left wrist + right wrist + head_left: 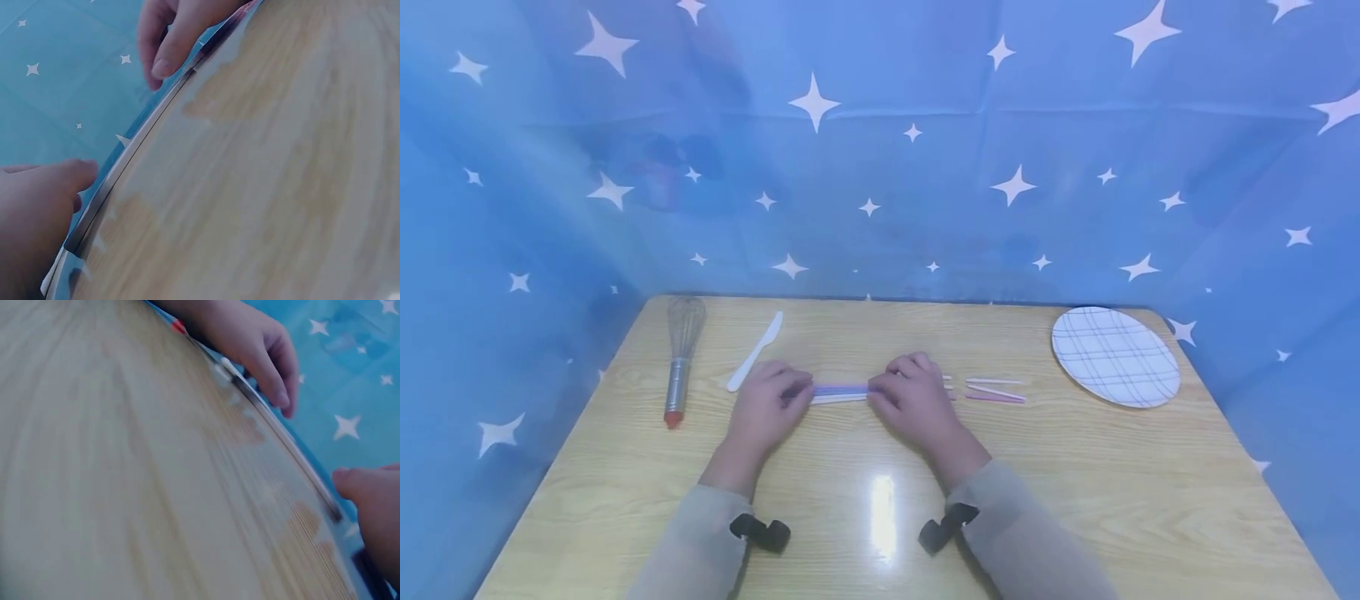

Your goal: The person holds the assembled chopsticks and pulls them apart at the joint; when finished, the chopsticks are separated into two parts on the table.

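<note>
Several thin straw-like sticks (840,394), white, blue and pink-purple, lie side by side on the table between my two hands. My left hand (769,407) hovers over their left end, thumb and fingers pointing inward. Over the right part is my right hand (917,402), held much the same way. In the left wrist view the left thumb (81,174) shows beside the dim strip of sticks; the right wrist view shows the right thumb (350,482) likewise. Whether the fingertips touch the sticks is hard to see. Further right lie more loose white and pink sticks (995,390).
A wire whisk (677,354) with a red-tipped handle stands out at the left of the wooden table (1112,492). A white plastic knife (756,352) is just beyond my left hand. At the far right lies a checked white plate (1116,357). A starry blue curtain (880,167) closes the back.
</note>
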Tool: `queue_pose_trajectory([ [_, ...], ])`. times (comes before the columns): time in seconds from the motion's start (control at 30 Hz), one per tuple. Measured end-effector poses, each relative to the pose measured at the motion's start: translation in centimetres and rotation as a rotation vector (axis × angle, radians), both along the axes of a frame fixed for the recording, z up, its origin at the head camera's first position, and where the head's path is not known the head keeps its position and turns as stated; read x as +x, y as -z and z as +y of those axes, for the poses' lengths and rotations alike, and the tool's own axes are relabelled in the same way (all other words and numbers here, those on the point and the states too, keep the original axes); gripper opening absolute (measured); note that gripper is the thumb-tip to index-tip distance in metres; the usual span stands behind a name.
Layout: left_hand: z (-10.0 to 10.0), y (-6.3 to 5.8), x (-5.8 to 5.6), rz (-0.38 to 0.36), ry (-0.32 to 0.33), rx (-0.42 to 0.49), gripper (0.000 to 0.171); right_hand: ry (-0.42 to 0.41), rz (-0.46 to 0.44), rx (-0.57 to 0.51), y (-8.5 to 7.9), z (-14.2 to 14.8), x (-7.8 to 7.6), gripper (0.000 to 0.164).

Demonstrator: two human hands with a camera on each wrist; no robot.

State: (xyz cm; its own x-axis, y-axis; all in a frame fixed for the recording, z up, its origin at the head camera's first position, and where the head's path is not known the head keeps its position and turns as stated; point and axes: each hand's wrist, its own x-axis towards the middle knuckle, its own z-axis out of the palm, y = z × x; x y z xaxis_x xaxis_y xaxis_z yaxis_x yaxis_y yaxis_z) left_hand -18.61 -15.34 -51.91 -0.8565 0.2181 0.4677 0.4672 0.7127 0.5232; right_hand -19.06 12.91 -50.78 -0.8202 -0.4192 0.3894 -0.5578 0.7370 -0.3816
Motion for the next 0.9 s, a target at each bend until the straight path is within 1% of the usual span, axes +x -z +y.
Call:
queue_pose_trajectory([
  [0.1,-0.1,0.3,-0.1,-0.036,0.024,-0.024,0.024,-0.006,-0.011,0.010,0.0,-1.2,0.1,0.020],
  [0.2,-0.1,0.4,-0.2,-0.059,0.033,-0.048,0.028,-0.006,-0.021,0.034,0.0,-2.4,0.1,0.025],
  [0.33,-0.1,0.4,-0.3,-0.066,0.040,-0.054,0.030,0.001,-0.025,0.087,0.1,-3.4,0.0,0.029],
  [0.47,0.0,0.3,-0.2,-0.050,0.042,-0.051,0.032,0.007,-0.033,0.122,0.4,-3.8,-0.1,0.030],
  [0.53,0.0,0.2,-0.2,-0.051,0.038,-0.047,0.036,0.010,-0.043,0.124,0.4,-3.9,-0.1,0.030],
  [0.63,0.0,0.2,-0.2,-0.071,0.028,-0.046,0.040,0.015,-0.073,0.122,0.4,-4.0,-0.1,0.029],
  [0.77,-0.1,0.2,-0.2,-0.085,0.027,-0.043,0.041,0.010,-0.125,0.119,0.3,-4.2,-0.1,0.029],
  [0.9,-0.2,0.2,-0.1,-0.076,0.030,-0.036,0.040,0.001,-0.162,0.102,0.4,-4.3,-0.1,0.028],
])
